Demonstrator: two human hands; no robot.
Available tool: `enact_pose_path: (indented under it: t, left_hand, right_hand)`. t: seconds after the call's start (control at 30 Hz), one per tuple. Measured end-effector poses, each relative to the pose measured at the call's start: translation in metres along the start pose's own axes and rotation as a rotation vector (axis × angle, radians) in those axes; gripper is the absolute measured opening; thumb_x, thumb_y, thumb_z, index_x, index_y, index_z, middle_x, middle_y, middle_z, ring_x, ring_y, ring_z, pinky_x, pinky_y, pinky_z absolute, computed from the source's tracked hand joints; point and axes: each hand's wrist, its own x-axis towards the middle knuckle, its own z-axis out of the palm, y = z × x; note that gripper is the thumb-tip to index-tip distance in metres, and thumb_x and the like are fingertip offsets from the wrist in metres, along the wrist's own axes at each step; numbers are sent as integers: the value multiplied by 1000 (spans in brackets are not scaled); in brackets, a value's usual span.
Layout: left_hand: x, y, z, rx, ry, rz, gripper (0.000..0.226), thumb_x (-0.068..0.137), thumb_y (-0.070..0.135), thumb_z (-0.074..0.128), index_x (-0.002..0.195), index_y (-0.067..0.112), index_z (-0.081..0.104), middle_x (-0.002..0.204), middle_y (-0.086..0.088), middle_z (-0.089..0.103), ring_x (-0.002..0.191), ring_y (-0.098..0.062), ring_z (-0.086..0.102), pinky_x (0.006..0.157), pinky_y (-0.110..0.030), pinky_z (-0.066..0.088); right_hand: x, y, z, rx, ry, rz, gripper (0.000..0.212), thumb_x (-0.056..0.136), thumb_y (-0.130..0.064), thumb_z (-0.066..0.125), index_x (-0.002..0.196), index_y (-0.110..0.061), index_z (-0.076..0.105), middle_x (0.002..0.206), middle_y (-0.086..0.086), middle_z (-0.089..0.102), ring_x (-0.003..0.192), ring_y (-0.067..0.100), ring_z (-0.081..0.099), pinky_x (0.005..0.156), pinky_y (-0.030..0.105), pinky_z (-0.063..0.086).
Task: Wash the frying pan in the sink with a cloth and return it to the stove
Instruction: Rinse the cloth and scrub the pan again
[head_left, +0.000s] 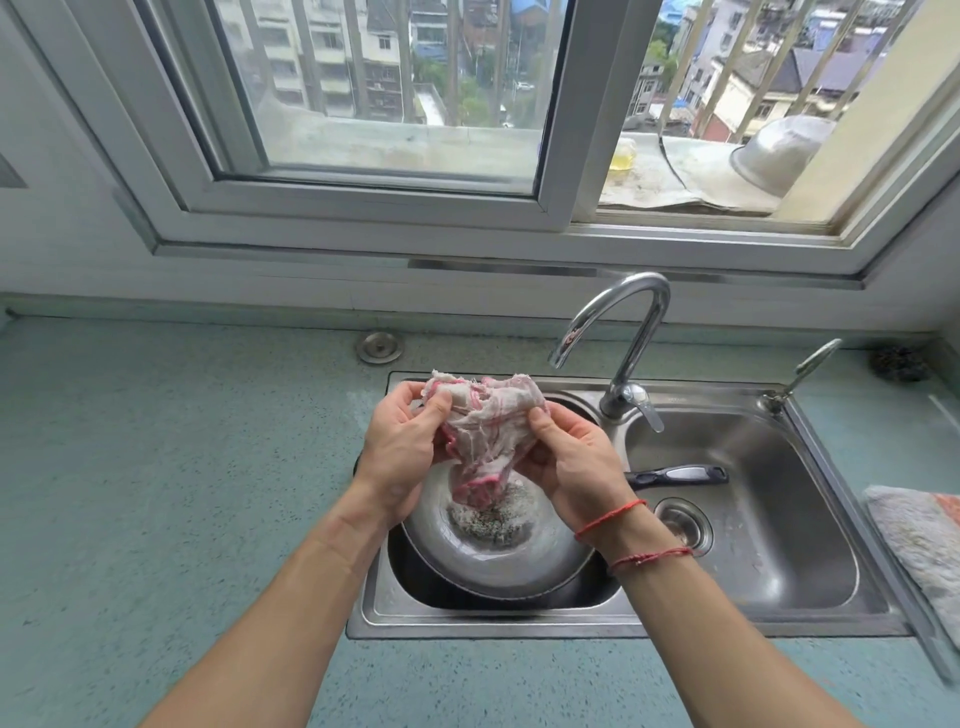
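Seen from the head cam: both hands hold a bunched pink-white cloth (485, 421) over the sink (810, 618). Left hand (405, 441) & right hand (566, 457) each pinch it, thumbs on top, forearms angled inward. The frying pan (467, 551) sits in the left basin, residue inside. Scrubbing looks not yet begun; next, prob. lower cloth into pan.

The single view comes from a wide-angle camera worn on the person's head, facing forward and down across the bench (156, 467) and the double sink (519, 629) toward the window (363, 104) behind them. It sits close: both forearms run up from the lower edge, and the left hand (402, 452) and right hand (576, 462) meet near mid-frame. The wide lens bends the window frame and bench edges toward the corners.
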Motion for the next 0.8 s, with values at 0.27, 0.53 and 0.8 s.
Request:
enact_pose_path:
  t: [0.27,0.53,0.8]
  left_hand:
    - [0,4,-7,171,-142,-52,56,77,18,84,123,14,52,99,-22,73,88,-37,72,72,-47,60]
    - [3,2,-15,244,-345,-77,90,57,-11,83,133,18,45,106,-24,71,95,-41,70,80,-47,58]
    - [0,3,-16,75,-241,-67,52,83,4,72,130,18,52,98,-23,71,85,-31,69,72,-40,59]
  right_hand:
    - [2,-5,3,-243,48,-1,18,100,-12,49,94,-7,66,85,13,70,72,20,69,68,36,61]
    - [0,-14,0,-77,51,20,14,97,-9,50,98,-3,63,82,12,72,69,22,70,59,36,61]
    - [-3,-21,-9,-142,-40,52,24,90,9,56,110,-3,57,91,12,74,79,23,72,67,37,62]
